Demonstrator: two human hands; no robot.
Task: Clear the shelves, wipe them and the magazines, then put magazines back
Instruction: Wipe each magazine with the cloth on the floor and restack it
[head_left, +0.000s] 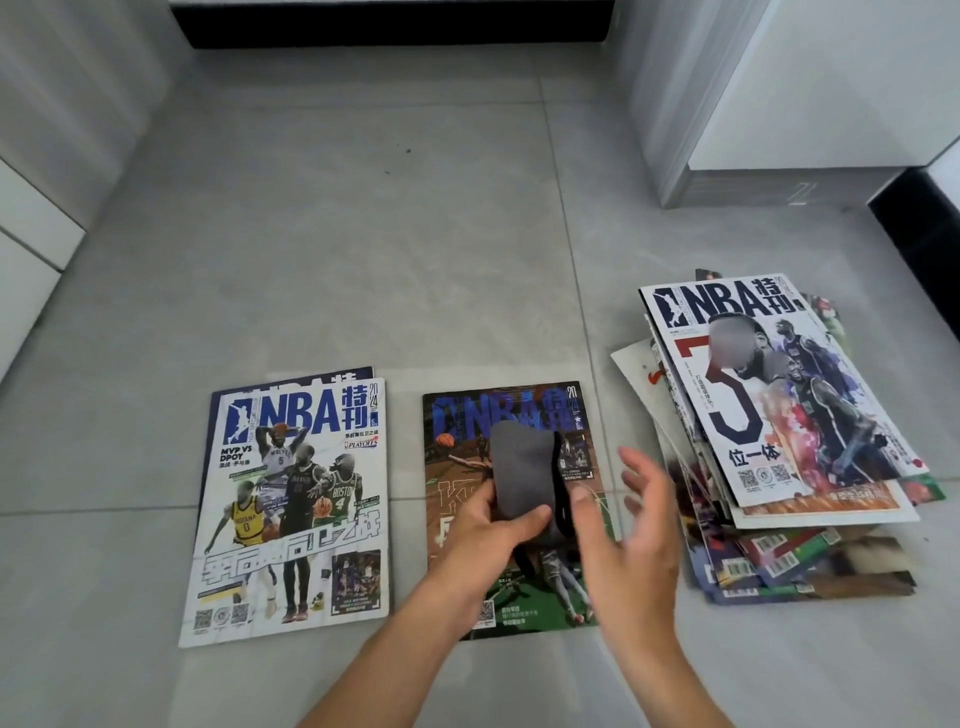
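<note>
Midway through wiping: magazines already off the shelves onto the floor (363, 234), dark magazine (519, 587) under the grey cloth (519, 478) pinched by left hand (488, 540), right hand (631, 525) spread, untidy pile (789, 415) at right seemingly unwiped, none put back.

A home: grey tiled floor (363, 234), white cabinets (831, 78), scattered magazines (779, 415).

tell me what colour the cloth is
Grey with a black edge trim; the left hand holds the cloth over the middle magazine. Head view.
</note>
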